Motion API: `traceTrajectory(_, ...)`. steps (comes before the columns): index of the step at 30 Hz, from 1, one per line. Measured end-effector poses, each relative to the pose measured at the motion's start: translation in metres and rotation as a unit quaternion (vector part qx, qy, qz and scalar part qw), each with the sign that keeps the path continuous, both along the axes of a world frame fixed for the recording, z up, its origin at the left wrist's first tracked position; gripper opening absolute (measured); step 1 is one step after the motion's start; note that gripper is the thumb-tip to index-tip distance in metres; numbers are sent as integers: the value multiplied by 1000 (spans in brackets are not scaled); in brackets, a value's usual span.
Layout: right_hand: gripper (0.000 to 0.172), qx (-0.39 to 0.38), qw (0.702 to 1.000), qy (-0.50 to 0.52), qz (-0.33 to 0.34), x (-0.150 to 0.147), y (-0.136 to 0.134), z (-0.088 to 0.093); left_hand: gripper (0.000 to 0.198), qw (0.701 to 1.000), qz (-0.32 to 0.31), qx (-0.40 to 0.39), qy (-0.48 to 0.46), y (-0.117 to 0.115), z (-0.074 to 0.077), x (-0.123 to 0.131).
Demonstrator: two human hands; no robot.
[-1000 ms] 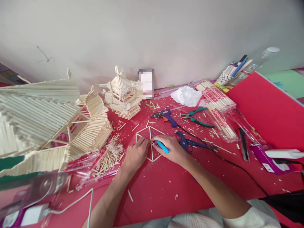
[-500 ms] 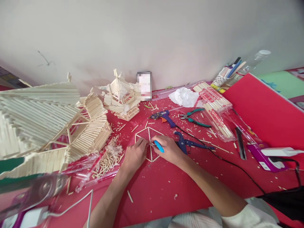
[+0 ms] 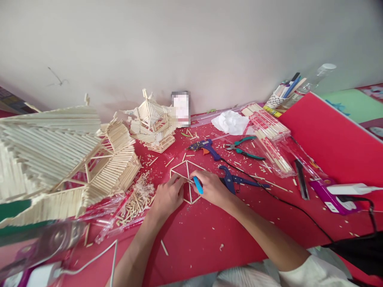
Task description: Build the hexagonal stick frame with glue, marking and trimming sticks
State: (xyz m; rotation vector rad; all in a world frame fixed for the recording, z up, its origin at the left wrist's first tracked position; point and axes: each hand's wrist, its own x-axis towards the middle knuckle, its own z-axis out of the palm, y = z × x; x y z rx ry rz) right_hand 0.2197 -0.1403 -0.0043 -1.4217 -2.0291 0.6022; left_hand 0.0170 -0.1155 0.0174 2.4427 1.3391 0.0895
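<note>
A hexagonal frame of thin wooden sticks (image 3: pixel 190 195) lies flat on the red tabletop, with one stick running down its middle. My left hand (image 3: pixel 168 196) is closed over its left side, fingertips pinching a thin wooden stick (image 3: pixel 183 176) that slants toward the centre. My right hand (image 3: pixel 212 187) is closed around a small tool with a blue handle (image 3: pixel 198 185). Its tip meets the stick near the middle of the frame; what kind of tool it is, I cannot tell. Fingers of both hands nearly touch there and hide parts of the frame.
Beyond the frame lie a glue gun (image 3: pixel 206 148), green-handled pliers (image 3: pixel 243 148) and a blue cutter (image 3: pixel 230 179). Stick-built models (image 3: pixel 154 123) stand left, beside a pile of cut sticks (image 3: pixel 134 205). Packaged sticks (image 3: pixel 271 131) and a black utility knife (image 3: pixel 301 180) lie right.
The blue handle has tilted more upright in my right hand. My left fingers have shifted slightly, and the slanting stick shows more clearly. The frame stays in place.
</note>
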Motion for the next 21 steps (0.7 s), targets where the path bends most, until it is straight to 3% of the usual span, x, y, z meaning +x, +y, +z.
traceTrajectory(21,27,-21,1000,21,-2,-3,0,8,51,1000,-16,-1,-10,1,-4,-4)
